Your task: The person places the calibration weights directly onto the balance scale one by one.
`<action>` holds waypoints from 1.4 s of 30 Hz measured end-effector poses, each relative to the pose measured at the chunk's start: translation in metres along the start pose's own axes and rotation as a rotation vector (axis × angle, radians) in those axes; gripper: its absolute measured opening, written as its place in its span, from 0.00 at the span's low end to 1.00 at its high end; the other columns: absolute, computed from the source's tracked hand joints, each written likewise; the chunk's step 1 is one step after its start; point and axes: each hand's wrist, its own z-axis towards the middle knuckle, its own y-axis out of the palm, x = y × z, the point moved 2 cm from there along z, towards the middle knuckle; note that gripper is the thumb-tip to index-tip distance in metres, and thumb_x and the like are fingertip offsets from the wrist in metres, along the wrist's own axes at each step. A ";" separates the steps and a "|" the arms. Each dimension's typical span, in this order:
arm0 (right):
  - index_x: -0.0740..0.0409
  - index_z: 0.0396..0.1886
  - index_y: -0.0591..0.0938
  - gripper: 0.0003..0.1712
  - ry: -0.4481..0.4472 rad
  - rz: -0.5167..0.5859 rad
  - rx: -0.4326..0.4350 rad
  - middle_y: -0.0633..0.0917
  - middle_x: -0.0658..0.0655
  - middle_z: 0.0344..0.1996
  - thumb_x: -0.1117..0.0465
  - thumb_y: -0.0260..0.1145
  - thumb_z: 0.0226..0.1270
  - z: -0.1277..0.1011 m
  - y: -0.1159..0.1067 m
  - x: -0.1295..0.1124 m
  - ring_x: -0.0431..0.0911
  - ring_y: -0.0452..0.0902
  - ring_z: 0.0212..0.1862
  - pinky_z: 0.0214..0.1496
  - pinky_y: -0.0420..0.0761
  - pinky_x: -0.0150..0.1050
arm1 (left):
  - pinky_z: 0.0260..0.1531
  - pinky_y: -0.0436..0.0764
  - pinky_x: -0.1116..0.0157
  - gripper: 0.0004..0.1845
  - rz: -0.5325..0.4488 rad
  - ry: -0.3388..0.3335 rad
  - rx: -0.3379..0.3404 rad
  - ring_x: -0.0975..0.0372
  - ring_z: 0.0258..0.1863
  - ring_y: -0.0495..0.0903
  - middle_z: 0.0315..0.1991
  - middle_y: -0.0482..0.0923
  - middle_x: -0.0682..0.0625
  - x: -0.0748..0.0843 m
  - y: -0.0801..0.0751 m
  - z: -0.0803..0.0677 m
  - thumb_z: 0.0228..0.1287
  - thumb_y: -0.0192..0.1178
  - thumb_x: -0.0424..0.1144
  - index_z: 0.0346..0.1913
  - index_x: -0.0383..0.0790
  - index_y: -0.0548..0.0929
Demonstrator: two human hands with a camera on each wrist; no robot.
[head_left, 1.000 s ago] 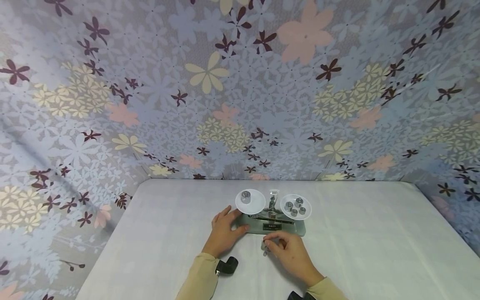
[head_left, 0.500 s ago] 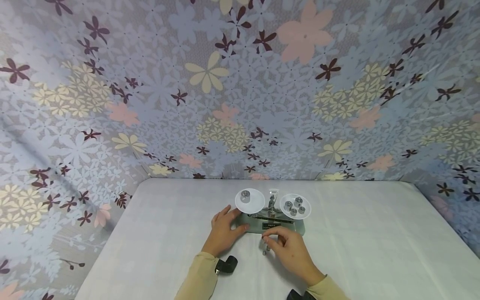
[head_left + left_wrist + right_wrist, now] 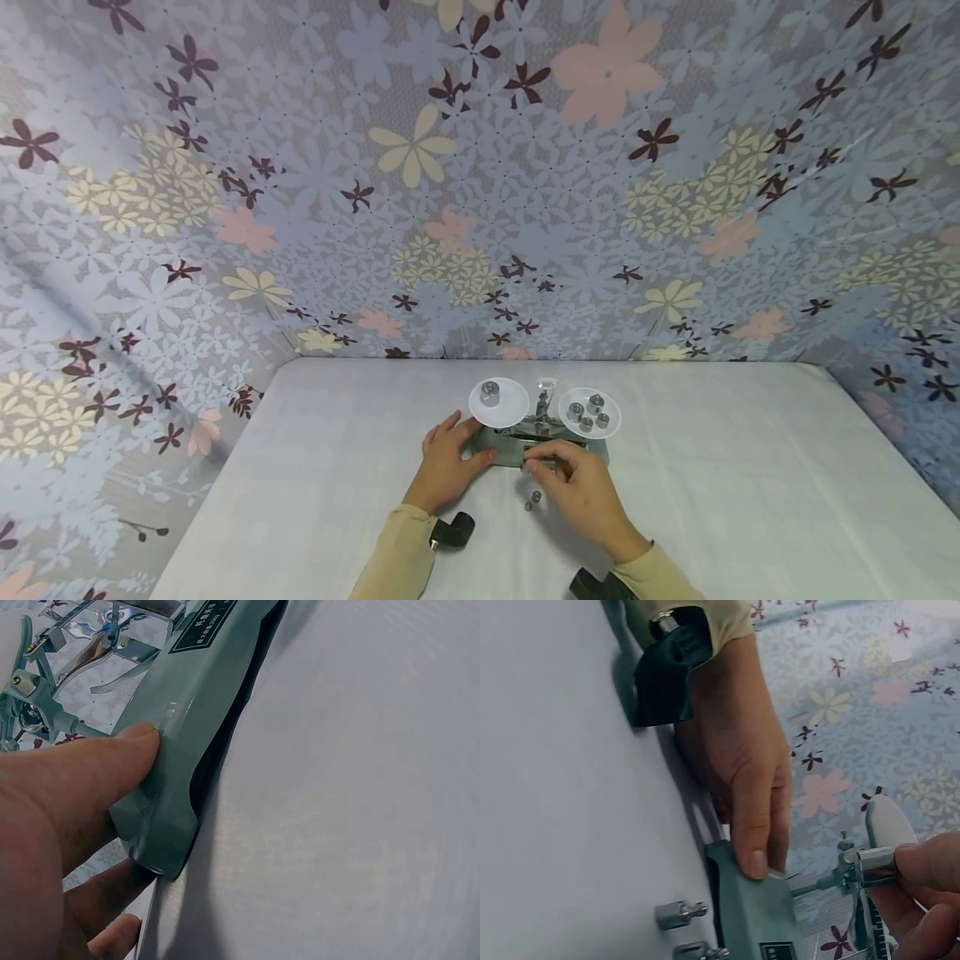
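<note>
While my left hand (image 3: 448, 459) steadies the green base of the balance scale (image 3: 540, 433), thumb pressed flat on its near edge and fingers wrapped round the left end, my right hand (image 3: 573, 487) pinches a small metal weight (image 3: 875, 866) between thumb and fingertips, just in front of the beam. The scale sits on the white bench (image 3: 750, 483), toward its far edge. Its left pan (image 3: 498, 402) carries one larger weight (image 3: 490, 392); its right pan (image 3: 589, 413) carries four smaller weights (image 3: 588, 414). Two more small weights (image 3: 532, 501) lie on the bench just short of the base, close under my right wrist.

I think the main risk is my grip. The weight is smooth and small, held only at my fingertips, so it could slip and drop onto the beam or a pan, jolting the loads. My right hand is also very near the beam and pointer, and a brush against them could swing the pans and tip the crowded right one. If my left hand bears down unevenly, the base may shift or rock. The loose pair near my wrist could be knocked and roll away.
</note>
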 end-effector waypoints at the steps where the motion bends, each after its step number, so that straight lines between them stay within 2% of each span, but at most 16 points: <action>1: 0.55 0.38 0.89 0.04 -0.017 0.006 0.005 0.67 0.44 0.13 0.63 0.73 0.64 0.001 0.000 -0.001 0.32 0.59 0.16 0.16 0.62 0.28 | 0.69 0.50 0.36 0.30 0.005 0.001 0.001 0.42 0.73 0.60 0.66 0.77 0.45 0.000 0.000 0.000 0.65 0.67 0.49 0.67 0.39 0.78; 7: 0.54 0.38 0.88 0.04 -0.100 0.037 0.021 0.69 0.42 0.14 0.63 0.73 0.64 0.004 -0.002 -0.006 0.31 0.58 0.16 0.15 0.62 0.28 | 0.69 0.50 0.36 0.30 0.000 -0.005 -0.007 0.41 0.73 0.60 0.66 0.76 0.45 0.001 0.000 0.000 0.65 0.67 0.49 0.67 0.39 0.77; 15: 0.51 0.40 0.89 0.05 -0.109 0.035 0.026 0.68 0.42 0.13 0.62 0.72 0.65 0.010 -0.003 -0.017 0.33 0.58 0.15 0.16 0.63 0.29 | 0.70 0.50 0.36 0.31 0.006 -0.010 -0.008 0.41 0.73 0.60 0.66 0.76 0.44 -0.003 0.001 0.000 0.65 0.67 0.50 0.67 0.38 0.77; 21: 0.53 0.41 0.89 0.06 -0.154 0.020 0.058 0.69 0.43 0.14 0.62 0.72 0.65 0.014 -0.003 -0.024 0.32 0.58 0.15 0.15 0.63 0.30 | 0.70 0.50 0.37 0.31 0.023 -0.013 -0.010 0.42 0.74 0.60 0.66 0.76 0.45 -0.004 0.002 0.000 0.66 0.66 0.51 0.67 0.38 0.77; 32: 0.50 0.39 0.89 0.05 -0.215 -0.051 0.128 0.70 0.41 0.16 0.62 0.73 0.64 0.023 -0.001 -0.032 0.32 0.59 0.16 0.16 0.63 0.30 | 0.71 0.50 0.38 0.31 0.016 -0.018 -0.012 0.43 0.74 0.59 0.66 0.76 0.45 -0.003 0.002 0.000 0.66 0.66 0.50 0.67 0.39 0.77; 36: 0.51 0.40 0.89 0.05 -0.239 -0.074 0.143 0.73 0.41 0.19 0.61 0.73 0.64 0.026 0.000 -0.034 0.32 0.59 0.16 0.16 0.64 0.30 | 0.70 0.50 0.37 0.30 0.017 -0.020 -0.012 0.43 0.74 0.59 0.66 0.76 0.46 -0.003 0.003 0.001 0.66 0.66 0.50 0.67 0.39 0.77; 42: 0.53 0.39 0.89 0.05 -0.261 -0.093 0.170 0.82 0.42 0.29 0.63 0.73 0.64 0.032 0.002 -0.035 0.32 0.62 0.17 0.17 0.67 0.30 | 0.71 0.50 0.38 0.31 0.008 -0.024 -0.010 0.44 0.74 0.59 0.66 0.76 0.47 -0.003 0.003 0.002 0.65 0.66 0.50 0.68 0.40 0.77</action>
